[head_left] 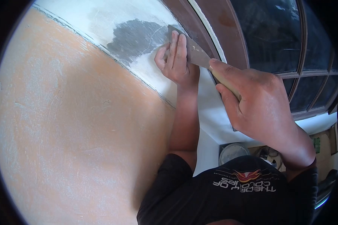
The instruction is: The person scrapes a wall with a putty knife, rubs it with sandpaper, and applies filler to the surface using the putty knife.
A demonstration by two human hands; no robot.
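A metal putty knife (194, 52) lies flat against the white band of wall (101, 17) beside a window. My right hand (255, 105) grips its wooden handle. My left hand (176, 60) presses its fingers flat on the blade, pushing it against the wall. Just left of the blade's tip is a grey patch (135, 37) where the white coat is scraped or freshly filled, with thin cracks running through it.
An orange, scuffed wall (75, 123) fills the left. A dark brown window frame (214, 22) with glass panes (274, 33) sits at the right. Below are a round bucket (232, 152), my black shirt (229, 191), and clutter on the floor.
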